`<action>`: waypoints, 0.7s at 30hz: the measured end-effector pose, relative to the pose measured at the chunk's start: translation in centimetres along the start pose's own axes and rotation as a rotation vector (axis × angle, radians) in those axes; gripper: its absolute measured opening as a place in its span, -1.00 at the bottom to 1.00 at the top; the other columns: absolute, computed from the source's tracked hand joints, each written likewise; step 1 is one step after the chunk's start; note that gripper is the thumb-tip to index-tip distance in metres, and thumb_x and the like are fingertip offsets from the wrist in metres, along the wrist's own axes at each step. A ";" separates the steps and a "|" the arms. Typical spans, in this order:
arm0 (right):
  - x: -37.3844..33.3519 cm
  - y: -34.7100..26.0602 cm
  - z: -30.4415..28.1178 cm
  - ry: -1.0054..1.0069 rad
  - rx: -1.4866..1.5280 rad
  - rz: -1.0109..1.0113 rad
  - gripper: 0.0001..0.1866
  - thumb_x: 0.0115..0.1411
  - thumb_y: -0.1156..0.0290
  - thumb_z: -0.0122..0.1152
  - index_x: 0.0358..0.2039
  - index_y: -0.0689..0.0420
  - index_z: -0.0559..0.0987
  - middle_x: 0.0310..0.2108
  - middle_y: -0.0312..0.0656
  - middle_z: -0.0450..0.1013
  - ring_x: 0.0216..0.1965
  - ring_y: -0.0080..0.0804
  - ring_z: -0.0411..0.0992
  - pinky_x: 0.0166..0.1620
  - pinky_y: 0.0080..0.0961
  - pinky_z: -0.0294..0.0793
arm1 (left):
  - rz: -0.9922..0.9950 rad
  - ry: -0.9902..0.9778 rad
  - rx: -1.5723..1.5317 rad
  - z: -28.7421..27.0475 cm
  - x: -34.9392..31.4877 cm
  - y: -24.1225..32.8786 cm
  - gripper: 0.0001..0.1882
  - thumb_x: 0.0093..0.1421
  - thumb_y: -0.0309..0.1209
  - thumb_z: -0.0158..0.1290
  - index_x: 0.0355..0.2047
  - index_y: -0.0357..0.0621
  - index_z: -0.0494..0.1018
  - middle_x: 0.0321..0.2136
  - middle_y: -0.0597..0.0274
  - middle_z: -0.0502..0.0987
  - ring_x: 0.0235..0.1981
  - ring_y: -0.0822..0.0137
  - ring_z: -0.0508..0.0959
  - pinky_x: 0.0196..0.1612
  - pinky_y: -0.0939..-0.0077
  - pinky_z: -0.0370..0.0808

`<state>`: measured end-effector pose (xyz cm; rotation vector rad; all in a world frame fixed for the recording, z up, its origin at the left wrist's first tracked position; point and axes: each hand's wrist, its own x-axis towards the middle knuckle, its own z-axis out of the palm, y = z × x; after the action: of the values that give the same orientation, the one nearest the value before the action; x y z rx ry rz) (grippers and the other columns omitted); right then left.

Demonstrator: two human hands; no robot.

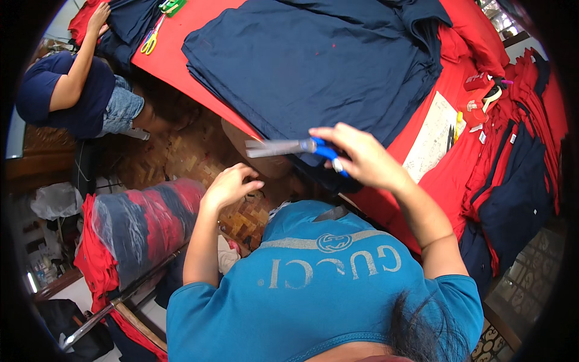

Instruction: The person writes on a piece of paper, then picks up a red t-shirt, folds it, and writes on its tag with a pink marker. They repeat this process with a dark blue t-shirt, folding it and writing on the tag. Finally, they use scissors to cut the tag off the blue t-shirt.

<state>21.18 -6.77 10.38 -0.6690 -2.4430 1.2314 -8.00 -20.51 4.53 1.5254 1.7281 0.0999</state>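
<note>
My right hand (356, 154) grips scissors (289, 147) by their blue handles, raised at the near edge of the table. The blades point left and look slightly blurred. Lower and to the left, my left hand (232, 187) hovers below the blade tips, fingers loosely curled and a gap between thumb and fingers. Nothing shows in it. Beyond both hands, dark navy fabric (319, 66) lies spread in layers over the red-covered table (211, 99), part of it hanging over the near edge.
A person (72, 90) stands at the far left, reaching to dark cloth. Yellow-handled scissors (149, 43) lie on the table's left corner. Right are a paper sheet (429, 139) and piled red and navy garments (512, 175). A plastic-wrapped fabric bundle (145, 223) stands left, by a metal rail (114, 301).
</note>
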 end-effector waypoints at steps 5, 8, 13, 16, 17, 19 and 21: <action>6.8 4.1 -6.6 0.588 0.586 0.084 -0.52 0.12 0.43 0.27 0.06 0.21 0.42 -0.29 -0.22 0.49 -0.31 -0.54 0.45 -0.15 -0.60 0.43 | 0.038 0.380 -0.315 2.0 2.7 4.2 -0.57 0.23 -0.06 0.06 -0.34 -0.28 0.53 -0.42 0.04 0.57 -0.38 0.20 0.58 -0.26 0.35 0.48; 4.7 13.9 -16.3 1.162 0.834 -0.011 -0.53 0.10 0.64 0.30 0.04 0.30 0.40 -0.26 -0.13 0.46 -0.19 -0.40 0.46 -0.04 -0.53 0.43 | -0.032 0.370 -0.486 3.4 3.9 6.2 -0.54 0.26 -0.03 0.02 -0.36 -0.27 0.53 -0.57 0.12 0.56 -0.47 0.33 0.58 -0.32 0.42 0.47; -9.0 22.4 -19.3 1.238 0.655 0.360 -0.46 0.23 0.61 0.13 0.18 0.38 0.18 -0.18 0.07 0.44 -0.22 -0.10 0.52 -0.11 -0.15 0.58 | -0.085 0.329 -0.468 5.9 4.5 8.1 -0.50 0.23 0.00 0.06 -0.44 -0.29 0.51 -0.59 0.11 0.56 -0.51 0.32 0.58 -0.35 0.38 0.48; -9.0 15.6 -11.8 1.238 0.329 0.350 -0.47 0.28 0.60 -0.03 0.24 0.37 0.12 -0.15 0.09 0.48 -0.24 -0.23 0.55 -0.13 -0.40 0.59 | -0.111 0.366 -0.463 7.4 3.9 8.1 -0.49 0.22 0.00 0.07 -0.54 -0.28 0.47 -0.65 0.09 0.52 -0.57 0.28 0.55 -0.40 0.31 0.46; -9.3 12.4 -9.0 1.093 0.311 0.313 -0.45 0.28 0.56 -0.03 0.26 0.35 0.12 -0.16 0.06 0.49 -0.24 -0.29 0.55 -0.09 -0.43 0.57 | -0.112 0.376 -0.466 7.8 3.5 8.3 -0.49 0.22 0.00 0.08 -0.57 -0.27 0.45 -0.67 0.08 0.51 -0.60 0.27 0.54 -0.42 0.30 0.45; -10.0 8.0 -4.2 0.821 0.409 0.379 -0.39 0.28 0.44 0.03 0.30 0.29 0.12 -0.20 -0.03 0.52 -0.22 -0.35 0.55 -0.07 -0.43 0.53 | -0.048 0.466 -0.481 8.2 3.1 8.8 -0.52 0.26 -0.09 0.06 -0.62 -0.26 0.41 -0.69 0.10 0.47 -0.64 0.31 0.49 -0.47 0.34 0.41; -11.0 4.2 0.4 0.579 0.523 0.410 -0.41 0.26 0.47 0.05 0.28 0.28 0.20 -0.20 -0.09 0.50 -0.20 -0.41 0.52 -0.04 -0.48 0.49 | 0.041 0.571 -0.634 8.5 2.8 9.2 -0.56 0.28 -0.15 0.06 -0.61 -0.25 0.41 -0.68 0.12 0.47 -0.64 0.35 0.48 -0.49 0.40 0.39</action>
<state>31.30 -10.79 5.87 -1.1905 -1.4771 1.4778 4.59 -19.33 2.40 1.1016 1.8297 1.0864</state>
